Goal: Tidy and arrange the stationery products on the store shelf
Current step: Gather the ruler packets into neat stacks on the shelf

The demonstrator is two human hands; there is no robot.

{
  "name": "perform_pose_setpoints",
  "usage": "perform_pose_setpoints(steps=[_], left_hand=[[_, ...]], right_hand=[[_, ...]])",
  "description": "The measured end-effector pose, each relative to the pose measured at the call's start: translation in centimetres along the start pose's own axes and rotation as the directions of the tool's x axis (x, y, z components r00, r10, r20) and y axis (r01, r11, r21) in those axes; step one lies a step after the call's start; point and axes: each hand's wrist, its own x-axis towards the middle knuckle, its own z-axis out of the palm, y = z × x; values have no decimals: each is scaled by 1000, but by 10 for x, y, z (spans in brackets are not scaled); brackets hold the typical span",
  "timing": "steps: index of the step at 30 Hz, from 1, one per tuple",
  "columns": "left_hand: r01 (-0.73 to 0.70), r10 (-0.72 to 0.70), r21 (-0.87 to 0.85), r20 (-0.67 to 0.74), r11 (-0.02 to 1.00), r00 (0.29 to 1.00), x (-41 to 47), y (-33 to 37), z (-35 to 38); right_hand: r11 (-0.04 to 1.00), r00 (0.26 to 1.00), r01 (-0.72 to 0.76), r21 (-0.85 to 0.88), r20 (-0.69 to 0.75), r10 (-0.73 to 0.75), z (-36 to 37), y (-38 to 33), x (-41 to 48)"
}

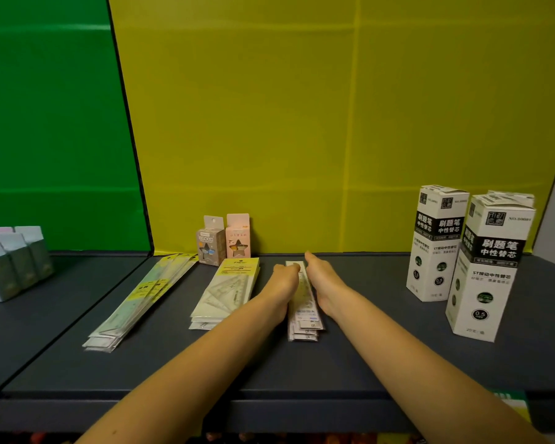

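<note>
Dark grey shelf (366,363) under both hands. Between the left hand (284,282) and right hand (326,283), a pale stack of ruler packs (305,325), white labels with dark print. Just left of the left hand, clear set-square packs (228,290) topped with yellow headers. Further left, long ruler packs (141,299), translucent with yellow labels. Beyond them, a grey-brown box (209,246) and a pink box (237,241), each with a star motif. Right of the right hand, white refill boxes (481,267) with black bands and white lettering. Backdrop: yellow panel (302,123), green panel (45,107).
</note>
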Motion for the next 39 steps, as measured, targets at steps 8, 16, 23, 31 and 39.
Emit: perform_pose_setpoints(steps=[8,16,23,31,39], left_hand=[[-27,30,-110,23,994,999,-23,-5,-6],[-23,36,-178,71,984,997,-55,-3,-4],[-320,326,104,-46,942,944,-95,33,-47],[-369,476,396,-218,841,852,-105,51,-191],[-110,224,624,-107,774,969,-69,21,-278]], right_hand=[[963,999,-11,269,41,0,-8,7,-28],[979,992,-47,197,128,21,-3,28,-23],[958,969,242,-151,85,-231,8,12,-31],[921,922,346,-181,250,-297,86,-6,-33],[969,975,162,-185,181,-129,199,8,-15]])
